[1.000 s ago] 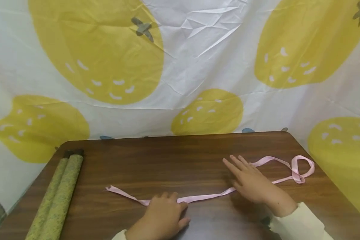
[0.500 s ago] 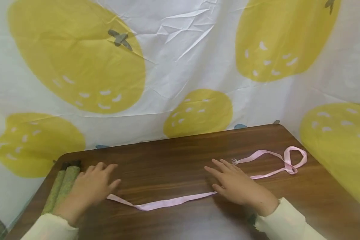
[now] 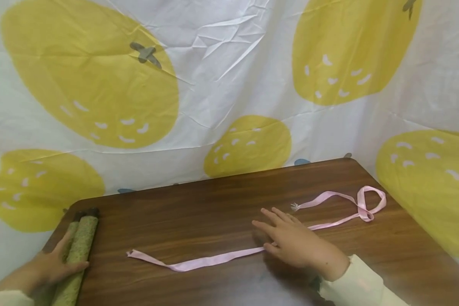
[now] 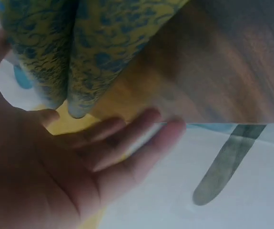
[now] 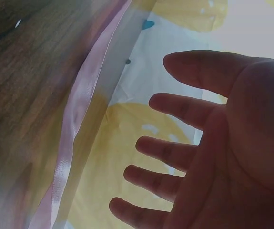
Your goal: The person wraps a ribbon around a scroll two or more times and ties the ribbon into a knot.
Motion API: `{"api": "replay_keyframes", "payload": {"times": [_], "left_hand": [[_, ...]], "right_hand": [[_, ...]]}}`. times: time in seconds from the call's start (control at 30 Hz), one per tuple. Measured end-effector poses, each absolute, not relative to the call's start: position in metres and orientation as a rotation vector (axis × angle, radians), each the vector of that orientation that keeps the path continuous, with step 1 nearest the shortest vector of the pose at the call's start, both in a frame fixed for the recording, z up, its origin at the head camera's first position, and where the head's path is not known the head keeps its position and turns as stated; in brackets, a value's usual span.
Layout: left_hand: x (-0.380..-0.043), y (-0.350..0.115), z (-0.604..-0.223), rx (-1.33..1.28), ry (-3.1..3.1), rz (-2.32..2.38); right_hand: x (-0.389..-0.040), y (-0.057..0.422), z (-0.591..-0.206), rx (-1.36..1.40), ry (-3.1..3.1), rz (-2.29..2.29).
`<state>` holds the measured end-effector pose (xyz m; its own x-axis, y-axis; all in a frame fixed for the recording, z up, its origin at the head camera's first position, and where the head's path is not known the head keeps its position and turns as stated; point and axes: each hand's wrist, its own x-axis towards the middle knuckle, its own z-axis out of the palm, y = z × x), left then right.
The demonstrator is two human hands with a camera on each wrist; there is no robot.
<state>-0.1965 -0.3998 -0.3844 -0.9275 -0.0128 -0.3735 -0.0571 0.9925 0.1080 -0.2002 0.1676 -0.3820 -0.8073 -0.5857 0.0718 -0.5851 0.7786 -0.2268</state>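
Observation:
At the table's left side lies a rolled-up scroll (image 3: pixel 81 244), two yellow-green rolls side by side with dark ends; blue scrollwork shows on it in the left wrist view. My left hand (image 3: pixel 47 267) is at its outer side, thumb reaching across the rolls in the head view. From the left wrist, the fingers (image 4: pixel 141 152) look extended and apart from the scroll. A pink ribbon (image 3: pixel 202 262) stretches across the table, ending in a loop at the right. Over its middle, my right hand (image 3: pixel 300 245) hovers with fingers spread, holding nothing; the right wrist view shows a gap to the ribbon.
The brown wood-grain table (image 3: pixel 168 221) has rounded back corners. Behind it and along the sides hangs a white cloth (image 3: pixel 229 76) printed with large yellow lemons. The ribbon's frayed end (image 3: pixel 295 207) lies behind my right hand.
My left hand has left the ribbon's left part and moved left to the scroll. The right hand stays spread above the ribbon. The head view has shifted slightly.

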Motion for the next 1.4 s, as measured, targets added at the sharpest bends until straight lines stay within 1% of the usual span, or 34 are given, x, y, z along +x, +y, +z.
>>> {"api": "replay_keyframes", "payload": {"times": [0.1, 0.33, 0.53, 0.97, 1.2, 1.4], "left_hand": [[-0.193, -0.398, -0.386, -0.032, 2.729, 0.239], [-0.187, -0.390, -0.387, -0.041, 2.717, 0.243], [-0.183, -0.392, -0.390, -0.034, 2.709, 0.291], [-0.182, -0.397, -0.392, -0.119, 2.649, 0.444], [-0.184, -0.392, -0.392, -0.184, 2.726, 0.338], [-0.188, -0.371, -0.379, -0.179, 2.765, 0.294]], "right_hand": [[-0.199, 0.167, -0.382, -0.991, 2.951, -0.376], [-0.199, 0.167, -0.383, -1.017, 2.974, -0.359], [-0.199, 0.167, -0.384, -1.029, 2.971, -0.348], [-0.198, 0.167, -0.382, -1.010, 2.969, -0.362], [-0.200, 0.167, -0.385, -1.015, 2.987, -0.350], [-0.200, 0.167, -0.386, -1.020, 2.997, -0.337]]}}
